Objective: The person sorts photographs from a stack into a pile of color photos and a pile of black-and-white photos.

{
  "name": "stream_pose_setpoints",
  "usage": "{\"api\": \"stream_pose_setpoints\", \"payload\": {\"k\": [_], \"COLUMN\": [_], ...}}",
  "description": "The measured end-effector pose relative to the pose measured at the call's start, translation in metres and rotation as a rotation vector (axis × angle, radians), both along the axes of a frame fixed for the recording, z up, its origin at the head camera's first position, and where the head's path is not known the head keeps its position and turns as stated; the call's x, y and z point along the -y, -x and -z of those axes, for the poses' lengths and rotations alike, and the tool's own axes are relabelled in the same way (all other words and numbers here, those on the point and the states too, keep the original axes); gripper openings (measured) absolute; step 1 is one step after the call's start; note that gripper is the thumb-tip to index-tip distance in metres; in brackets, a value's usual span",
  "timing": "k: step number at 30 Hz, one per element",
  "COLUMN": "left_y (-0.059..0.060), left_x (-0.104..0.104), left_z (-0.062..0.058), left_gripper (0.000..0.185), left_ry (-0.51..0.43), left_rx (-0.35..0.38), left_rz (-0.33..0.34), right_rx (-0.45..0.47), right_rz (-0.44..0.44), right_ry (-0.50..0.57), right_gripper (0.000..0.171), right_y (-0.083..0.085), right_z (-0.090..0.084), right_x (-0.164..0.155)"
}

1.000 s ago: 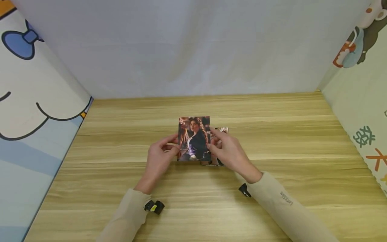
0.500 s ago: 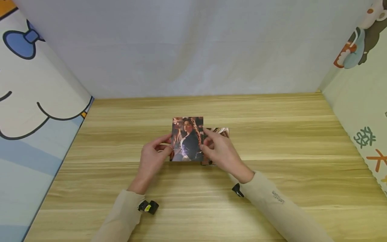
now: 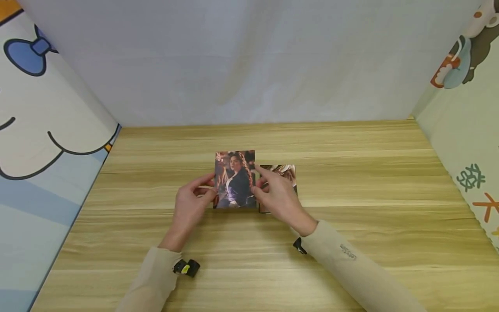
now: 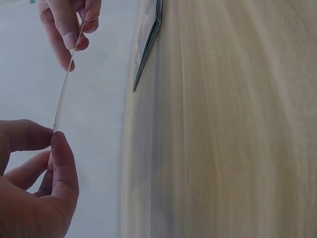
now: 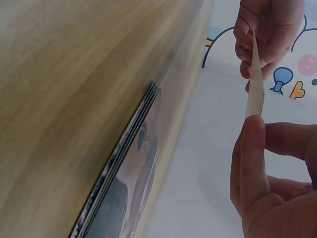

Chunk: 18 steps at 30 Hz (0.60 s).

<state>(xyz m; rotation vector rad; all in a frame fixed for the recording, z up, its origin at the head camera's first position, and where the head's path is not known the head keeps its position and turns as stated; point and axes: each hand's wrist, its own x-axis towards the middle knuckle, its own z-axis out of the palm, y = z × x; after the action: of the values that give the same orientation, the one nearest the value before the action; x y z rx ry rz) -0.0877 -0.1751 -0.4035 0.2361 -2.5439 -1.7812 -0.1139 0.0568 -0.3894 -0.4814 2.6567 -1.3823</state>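
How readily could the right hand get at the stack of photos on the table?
Probably yes: the right hand is near the stack, nothing visible between, but must first release the photo it pinches.

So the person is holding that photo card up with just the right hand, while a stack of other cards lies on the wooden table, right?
Not quite: the head view shows the left hand pinching the photo card too, opposite the right hand. The stack of other cards does lie on the wooden table.
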Motion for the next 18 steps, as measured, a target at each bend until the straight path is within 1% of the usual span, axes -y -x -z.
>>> {"api": "stream_pose_setpoints", "payload": {"k": [10, 16, 18], "left_y": [-0.002, -0.002, -0.002], "left_x": [0.008, 0.013, 0.015], "left_z": [0.001, 0.002, 0.002], "left_gripper": [0.044, 0.044, 0.044], "left_ry": [0.068, 0.114, 0.135], "left_rx": [0.001, 0.000, 0.001], "left_rz": [-0.006, 0.001, 0.007], "right_rx": [0.015, -0.017, -0.013], "right_rz": [-0.010, -0.029, -0.033], "right_ry": [-0.032, -0.034, -0.026], "right_gripper": [0.060, 0.061, 0.062], "right_y": [-0.001, 0.001, 0.001], "right_z": [0.003, 0.006, 0.007], "right_x": [0.009, 0.014, 0.016]}}
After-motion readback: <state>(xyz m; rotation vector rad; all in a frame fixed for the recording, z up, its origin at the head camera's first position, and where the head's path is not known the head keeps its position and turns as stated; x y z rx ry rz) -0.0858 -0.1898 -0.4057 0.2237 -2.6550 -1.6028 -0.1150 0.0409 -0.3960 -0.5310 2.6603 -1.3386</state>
